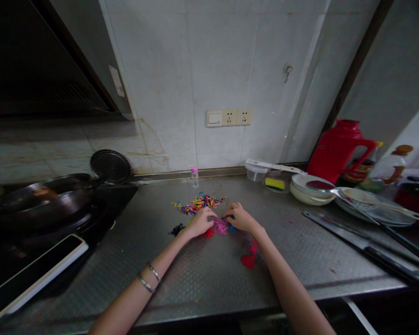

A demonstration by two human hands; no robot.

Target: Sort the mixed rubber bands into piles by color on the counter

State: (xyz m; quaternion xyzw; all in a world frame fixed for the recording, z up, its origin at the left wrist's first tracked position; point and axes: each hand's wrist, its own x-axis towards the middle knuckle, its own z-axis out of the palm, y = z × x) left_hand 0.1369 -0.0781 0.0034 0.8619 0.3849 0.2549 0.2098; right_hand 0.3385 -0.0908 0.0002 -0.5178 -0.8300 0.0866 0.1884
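Note:
My left hand (201, 222) is over the middle of the counter, fingers bent and drawn together at the left edge of a pink-purple pile of small bands (220, 226). Facing it from the right, my right hand (240, 217) has its fingertips pinched together by the same pile. What either pinch holds is too small to make out. A few blue bands (232, 229) lie under the right hand. Close to the left hand are red bands (208, 234) and a black clump (177, 229). Behind both hands spreads a mixed heap of colourful small bands (199, 204).
A small clear bottle with pink cap (194, 177) stands by the wall. Right of my forearm lies a red, heart-like piece (248, 258). Bowls (310, 193), a long knife (338, 232) and a red thermos (338, 151) are rightward; a wok (45, 200) and phone (35, 279) leftward.

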